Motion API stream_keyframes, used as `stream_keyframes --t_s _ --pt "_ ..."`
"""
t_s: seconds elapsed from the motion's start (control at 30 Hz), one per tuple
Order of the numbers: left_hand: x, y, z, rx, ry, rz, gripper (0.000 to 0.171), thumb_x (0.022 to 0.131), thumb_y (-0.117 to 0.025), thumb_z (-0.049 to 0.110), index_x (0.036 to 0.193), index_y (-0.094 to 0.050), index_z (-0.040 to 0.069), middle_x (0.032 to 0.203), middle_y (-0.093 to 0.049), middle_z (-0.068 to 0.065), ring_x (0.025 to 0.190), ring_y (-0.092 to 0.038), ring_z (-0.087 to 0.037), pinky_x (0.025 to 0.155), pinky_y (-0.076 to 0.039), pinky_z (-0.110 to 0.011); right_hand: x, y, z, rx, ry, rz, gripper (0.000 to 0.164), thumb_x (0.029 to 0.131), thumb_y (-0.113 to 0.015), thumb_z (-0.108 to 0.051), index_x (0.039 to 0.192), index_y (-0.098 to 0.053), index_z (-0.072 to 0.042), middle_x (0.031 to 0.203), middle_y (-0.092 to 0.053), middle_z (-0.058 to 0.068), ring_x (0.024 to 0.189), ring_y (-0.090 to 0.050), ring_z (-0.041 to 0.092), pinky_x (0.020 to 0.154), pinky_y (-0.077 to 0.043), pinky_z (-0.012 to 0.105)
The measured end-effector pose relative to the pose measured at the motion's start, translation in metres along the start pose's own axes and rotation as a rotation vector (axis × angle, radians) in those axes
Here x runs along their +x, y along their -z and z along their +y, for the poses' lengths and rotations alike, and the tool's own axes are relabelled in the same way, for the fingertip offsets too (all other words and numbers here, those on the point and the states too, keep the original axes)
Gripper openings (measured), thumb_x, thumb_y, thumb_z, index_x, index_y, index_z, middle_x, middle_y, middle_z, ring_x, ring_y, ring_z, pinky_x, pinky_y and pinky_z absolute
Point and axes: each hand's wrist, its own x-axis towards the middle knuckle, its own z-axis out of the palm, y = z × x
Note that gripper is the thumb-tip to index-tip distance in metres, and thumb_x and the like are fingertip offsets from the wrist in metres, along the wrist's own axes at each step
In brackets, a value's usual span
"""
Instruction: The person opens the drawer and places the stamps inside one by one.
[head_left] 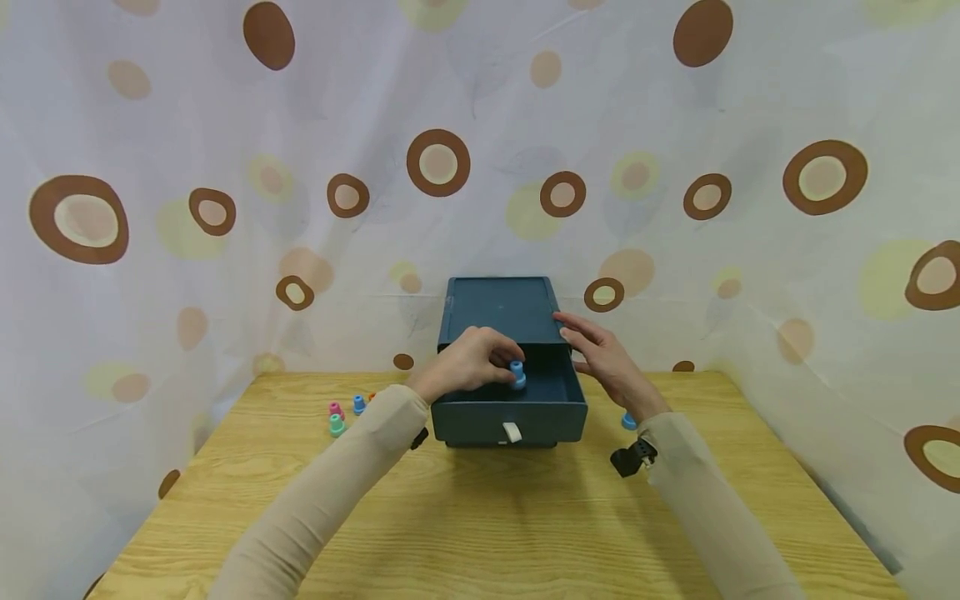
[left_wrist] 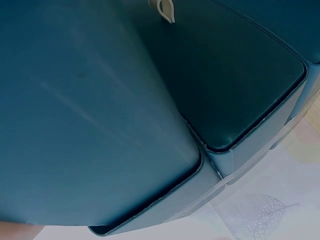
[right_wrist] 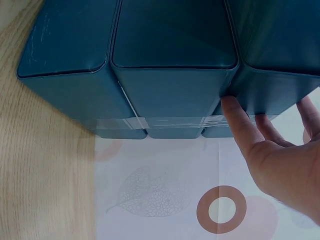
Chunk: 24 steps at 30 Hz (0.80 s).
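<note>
A small dark blue drawer cabinet (head_left: 501, 307) stands against the back, its upper drawer (head_left: 480, 423) pulled out. Over that drawer my left hand (head_left: 474, 363) pinches a light blue peg-shaped piece (head_left: 518, 380), narrow at the top and wider below. In the left wrist view only a sliver of the hand (left_wrist: 20, 231) shows past the drawer's side. My right hand (head_left: 609, 365) rests against the cabinet's right side near the top front corner. The right wrist view has its fingertips (right_wrist: 231, 104) on the side of the top section, fingers spread.
Left of the cabinet lie a pink piece (head_left: 335, 409), a green piece (head_left: 337, 426), a blue piece (head_left: 359, 405) and a partly hidden orange one (head_left: 372, 396). Another blue piece (head_left: 628, 422) stands by my right wrist. A patterned cloth (head_left: 480, 108) hangs behind the wooden table (head_left: 480, 525).
</note>
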Motion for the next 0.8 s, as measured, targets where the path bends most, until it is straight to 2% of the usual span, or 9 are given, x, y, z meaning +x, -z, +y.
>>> stream_keyframes --t_s 0.43,0.67,0.8 --pt "0.0 0.0 0.0 -0.008 -0.016 -0.007 0.037 0.088 -0.073 0.009 0.123 -0.068 0.004 0.115 -0.072 -0.009 0.101 -0.071 -0.017 0.084 -0.056 -0.024 0.002 -0.001 0.0 0.003 0.001 0.001 0.054 0.103 -0.047 -0.043 0.152 -0.038 -0.024 0.164 -0.017 0.003 0.151 -0.015 0.031 0.115 -0.026 0.061" --pt "-0.005 0.004 -0.002 -0.043 -0.014 0.027 0.033 0.089 -0.072 0.011 0.122 -0.069 0.006 0.112 -0.073 -0.006 0.1 -0.071 -0.014 0.083 -0.056 -0.024 0.002 0.0 0.001 0.0 0.009 0.001 0.055 0.103 -0.047 -0.043 0.153 -0.037 -0.024 0.164 -0.018 0.003 0.151 -0.015 0.032 0.115 -0.025 0.061" --pt "-0.009 0.008 -0.004 -0.062 -0.045 0.066 0.029 0.09 -0.072 0.012 0.118 -0.071 0.007 0.108 -0.074 -0.004 0.097 -0.071 -0.012 0.081 -0.056 -0.023 0.001 0.002 0.002 -0.002 0.007 0.004 0.055 0.103 -0.047 -0.043 0.153 -0.037 -0.023 0.164 -0.018 0.003 0.151 -0.015 0.032 0.115 -0.025 0.062"
